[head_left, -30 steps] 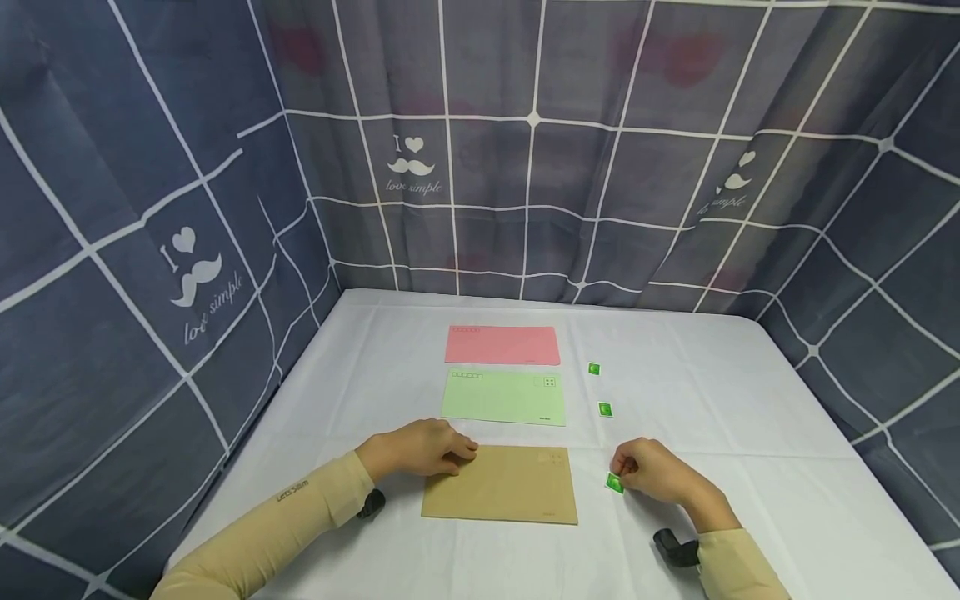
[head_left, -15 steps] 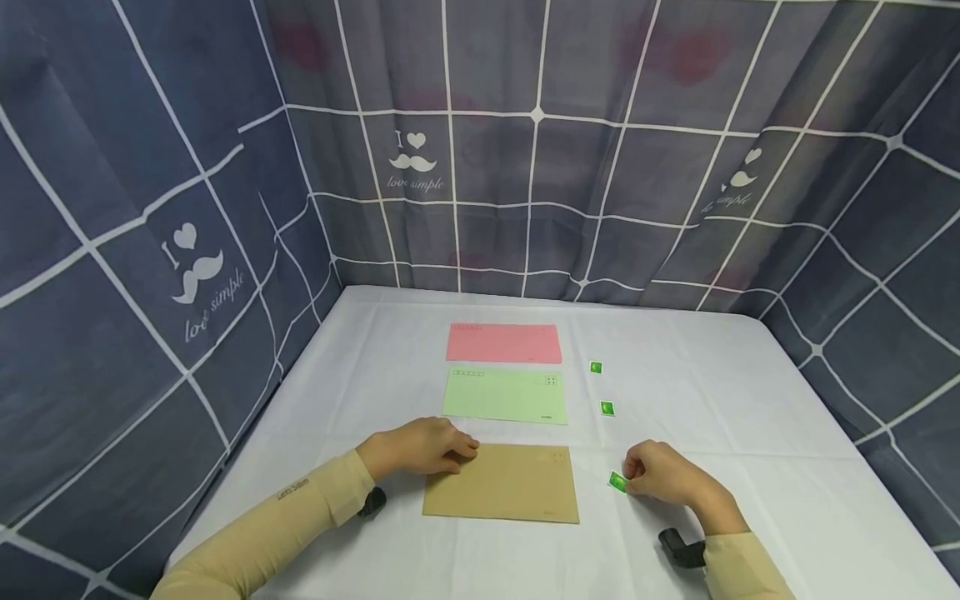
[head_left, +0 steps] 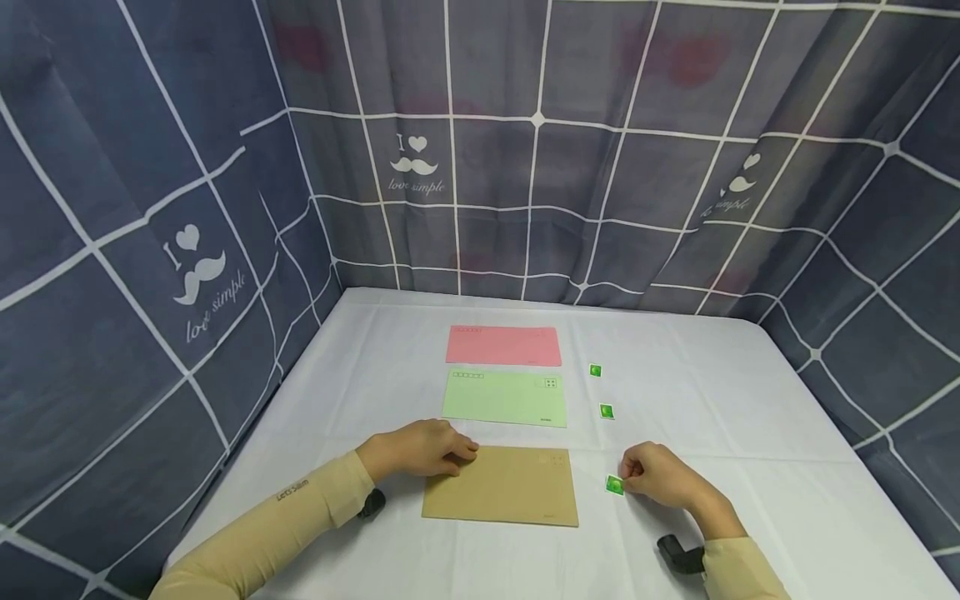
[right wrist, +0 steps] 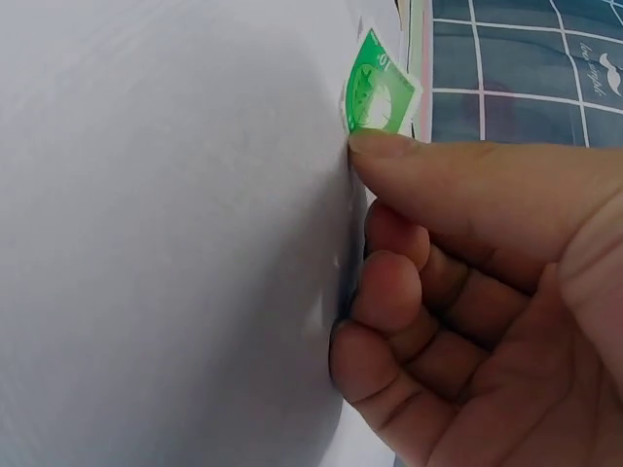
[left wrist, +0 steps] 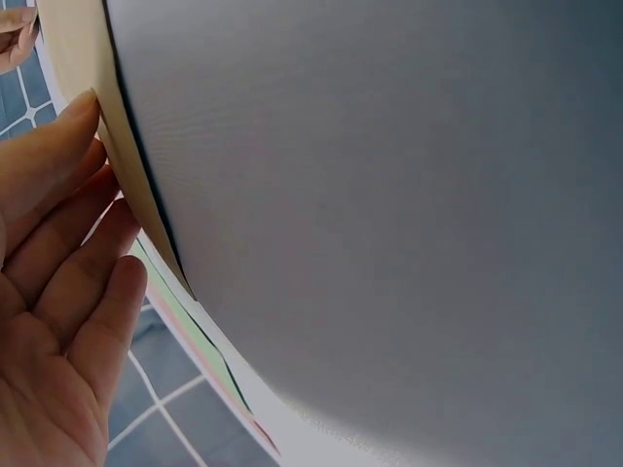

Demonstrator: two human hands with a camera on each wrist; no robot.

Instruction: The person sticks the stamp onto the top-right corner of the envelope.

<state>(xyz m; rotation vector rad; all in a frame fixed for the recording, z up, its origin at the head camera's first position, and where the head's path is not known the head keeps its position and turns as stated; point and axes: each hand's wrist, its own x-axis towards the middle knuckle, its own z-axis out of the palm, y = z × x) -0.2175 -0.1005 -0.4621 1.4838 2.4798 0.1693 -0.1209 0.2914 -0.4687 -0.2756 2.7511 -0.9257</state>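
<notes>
A brown envelope lies nearest on the table, and my left hand rests on its upper left corner. In the left wrist view the fingers of that left hand are loosely bent, the thumb along the envelope's edge. To the right of the envelope, my right hand pinches a small green stamp at its edge. The right wrist view shows the thumb on the stamp, the other fingers curled beneath; the index finger is mostly hidden.
Beyond the brown envelope lie a green envelope and a pink envelope. Two more green stamps, a nearer one and a farther one, lie to their right. Dark checked curtains surround the white table.
My right hand has shifted slightly right, and the stamp, more slanted half a second ago, now lies straighter at its fingertips. My left hand has stayed on the brown envelope.
</notes>
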